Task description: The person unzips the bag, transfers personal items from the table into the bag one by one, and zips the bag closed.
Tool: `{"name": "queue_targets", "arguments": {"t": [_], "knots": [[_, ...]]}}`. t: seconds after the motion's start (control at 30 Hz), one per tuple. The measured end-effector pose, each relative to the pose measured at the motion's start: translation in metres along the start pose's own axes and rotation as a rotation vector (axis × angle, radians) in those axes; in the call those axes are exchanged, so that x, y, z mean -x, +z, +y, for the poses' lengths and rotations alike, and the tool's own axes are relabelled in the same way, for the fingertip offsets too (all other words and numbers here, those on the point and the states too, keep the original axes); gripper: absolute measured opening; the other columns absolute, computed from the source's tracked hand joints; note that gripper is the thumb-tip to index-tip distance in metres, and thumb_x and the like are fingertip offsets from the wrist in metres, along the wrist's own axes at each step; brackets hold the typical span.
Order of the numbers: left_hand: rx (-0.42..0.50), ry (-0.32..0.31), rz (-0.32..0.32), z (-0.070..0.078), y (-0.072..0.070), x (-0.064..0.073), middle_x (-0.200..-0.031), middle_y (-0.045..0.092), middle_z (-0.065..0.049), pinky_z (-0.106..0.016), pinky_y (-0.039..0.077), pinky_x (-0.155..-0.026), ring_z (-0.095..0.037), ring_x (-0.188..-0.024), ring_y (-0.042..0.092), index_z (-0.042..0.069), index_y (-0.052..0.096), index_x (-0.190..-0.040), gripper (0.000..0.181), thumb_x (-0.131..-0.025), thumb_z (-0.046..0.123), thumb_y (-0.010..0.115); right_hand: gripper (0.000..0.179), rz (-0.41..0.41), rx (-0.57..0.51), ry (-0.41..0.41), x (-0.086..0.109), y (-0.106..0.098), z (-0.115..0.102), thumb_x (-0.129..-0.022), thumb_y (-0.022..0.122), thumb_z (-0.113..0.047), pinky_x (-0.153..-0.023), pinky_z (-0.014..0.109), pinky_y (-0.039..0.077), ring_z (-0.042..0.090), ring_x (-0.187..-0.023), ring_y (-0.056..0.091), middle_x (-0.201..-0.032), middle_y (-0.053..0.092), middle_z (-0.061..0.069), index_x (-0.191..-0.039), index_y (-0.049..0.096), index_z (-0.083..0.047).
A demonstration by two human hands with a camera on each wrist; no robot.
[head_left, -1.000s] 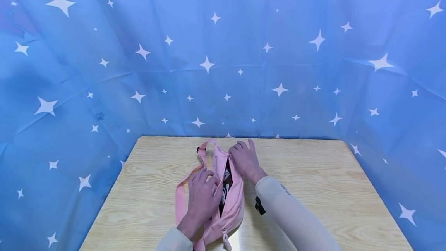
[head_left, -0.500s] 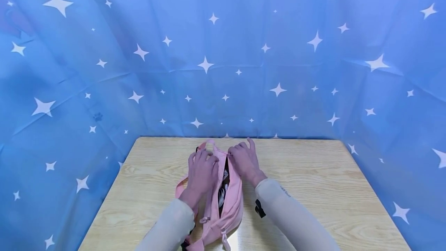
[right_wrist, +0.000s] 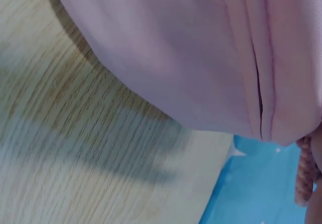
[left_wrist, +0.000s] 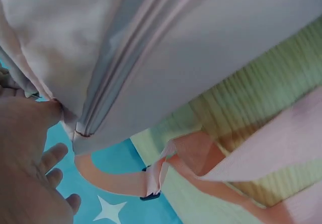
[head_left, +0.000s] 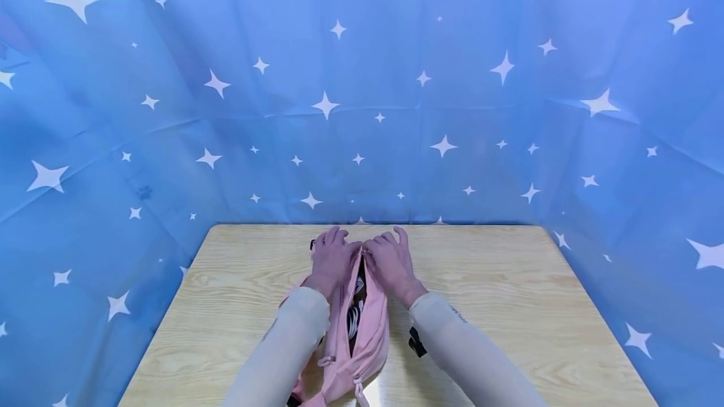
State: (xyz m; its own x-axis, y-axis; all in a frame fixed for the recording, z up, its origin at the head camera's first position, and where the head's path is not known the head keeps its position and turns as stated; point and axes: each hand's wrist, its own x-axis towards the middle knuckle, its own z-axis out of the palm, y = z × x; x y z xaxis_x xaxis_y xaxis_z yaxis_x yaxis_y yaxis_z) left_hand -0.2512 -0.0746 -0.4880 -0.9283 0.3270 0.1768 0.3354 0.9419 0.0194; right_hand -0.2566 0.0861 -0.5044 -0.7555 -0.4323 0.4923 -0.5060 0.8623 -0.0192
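A pink waist bag (head_left: 374,325) lies lengthwise on the table, its main zipper parted. Through the slit shows a coiled white cable (head_left: 353,321) among dark contents. At the bag's far end my left hand (head_left: 332,261) pinches the fabric beside the zipper's end; in the left wrist view its thumb meets the bag's corner while the other fingers hang below. Opposite it, my right hand (head_left: 393,267) pinches the same far end, fingertips close to the left thumb. A braided cord pull (right_wrist: 304,176) hangs by the right fingers in the right wrist view. Both hands partly hide that end.
The strap (left_wrist: 241,158) with a black buckle (left_wrist: 150,197) trails on the bag's left. Another cord pull (head_left: 359,388) hangs at the near end. The wooden table (head_left: 509,319) stretches out on both sides, with a blue star-patterned curtain (head_left: 362,80) behind its far edge.
My left hand has moved from the middle of the bag's left edge up to its far end, beside the right hand. The right hand keeps its hold; the slit's far end has narrowed.
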Motion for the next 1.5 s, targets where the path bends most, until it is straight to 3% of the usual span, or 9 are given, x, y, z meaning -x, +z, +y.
{"name": "queue_targets", "arguments": {"t": [0.13, 0.33, 0.53, 0.9, 1.07, 1.3, 1.5], "knots": [[0.004, -0.011, -0.020, -0.001, -0.001, -0.005, -0.133, 0.052, -0.005, -0.050, 0.026, -0.108, -0.029, -0.138, 0.029, 0.032, 0.071, -0.115, 0.030, -0.098, 0.014, 0.053, 0.006, -0.008, -0.008, 0.007, -0.001, -0.004, -0.002, -0.090, 0.065, -0.024, -0.107, 0.054, 0.020, 0.020, -0.094, 0.059, -0.085, 0.068, -0.006, -0.095, 0.070, -0.023], [-0.070, 0.023, 0.017, -0.005, 0.009, -0.008, -0.128, 0.054, -0.001, -0.048, 0.027, -0.107, -0.026, -0.136, 0.031, 0.031, 0.072, -0.109, 0.028, -0.096, 0.014, 0.054, 0.007, -0.022, 0.004, -0.007, 0.000, -0.008, -0.005, -0.090, 0.065, -0.022, -0.108, 0.053, 0.020, 0.020, -0.092, 0.058, -0.085, 0.068, -0.005, -0.093, 0.071, -0.021], [-0.082, 0.041, 0.044, -0.005, 0.012, -0.011, -0.127, 0.053, -0.001, -0.048, 0.028, -0.106, -0.025, -0.135, 0.031, 0.030, 0.072, -0.108, 0.030, -0.096, 0.010, 0.053, 0.005, -0.014, 0.039, -0.057, 0.004, -0.011, -0.005, -0.088, 0.065, -0.021, -0.105, 0.054, 0.025, 0.020, -0.087, 0.058, -0.081, 0.067, -0.006, -0.087, 0.070, -0.022], [-0.065, 0.001, 0.029, 0.001, 0.011, -0.022, -0.125, 0.052, -0.001, -0.049, 0.029, -0.103, -0.023, -0.128, 0.035, 0.029, 0.073, -0.106, 0.025, -0.097, 0.013, 0.056, 0.010, -0.050, 0.024, -0.095, 0.017, -0.024, -0.007, -0.085, 0.068, -0.018, -0.105, 0.054, 0.025, 0.019, -0.084, 0.058, -0.074, 0.064, -0.007, -0.077, 0.065, -0.022], [-0.083, -0.030, 0.043, -0.001, 0.007, -0.028, -0.122, 0.053, 0.000, -0.049, 0.029, -0.102, -0.023, -0.124, 0.038, 0.028, 0.074, -0.103, 0.022, -0.097, 0.017, 0.056, 0.009, -0.049, -0.008, -0.142, 0.025, -0.033, -0.014, -0.085, 0.067, -0.017, -0.104, 0.054, 0.027, 0.018, -0.083, 0.059, -0.073, 0.062, -0.007, -0.078, 0.065, -0.022], [-0.104, -0.052, 0.011, -0.001, 0.004, -0.036, -0.118, 0.053, -0.004, -0.050, 0.029, -0.103, -0.025, -0.119, 0.041, 0.024, 0.073, -0.106, 0.022, -0.099, 0.017, 0.053, 0.007, -0.068, -0.008, -0.199, 0.038, -0.042, -0.023, -0.082, 0.070, -0.019, -0.104, 0.052, 0.029, 0.015, -0.081, 0.058, -0.072, 0.062, -0.010, -0.078, 0.067, -0.024], [-0.043, -0.064, 0.054, 0.004, 0.002, -0.044, -0.116, 0.056, -0.007, -0.051, 0.033, -0.099, -0.027, -0.119, 0.042, 0.020, 0.072, -0.105, 0.017, -0.096, 0.021, 0.058, 0.004, -0.056, -0.026, -0.183, 0.046, -0.046, -0.022, -0.082, 0.071, -0.020, -0.104, 0.052, 0.028, 0.015, -0.083, 0.059, -0.075, 0.064, -0.010, -0.080, 0.069, -0.024]]}}
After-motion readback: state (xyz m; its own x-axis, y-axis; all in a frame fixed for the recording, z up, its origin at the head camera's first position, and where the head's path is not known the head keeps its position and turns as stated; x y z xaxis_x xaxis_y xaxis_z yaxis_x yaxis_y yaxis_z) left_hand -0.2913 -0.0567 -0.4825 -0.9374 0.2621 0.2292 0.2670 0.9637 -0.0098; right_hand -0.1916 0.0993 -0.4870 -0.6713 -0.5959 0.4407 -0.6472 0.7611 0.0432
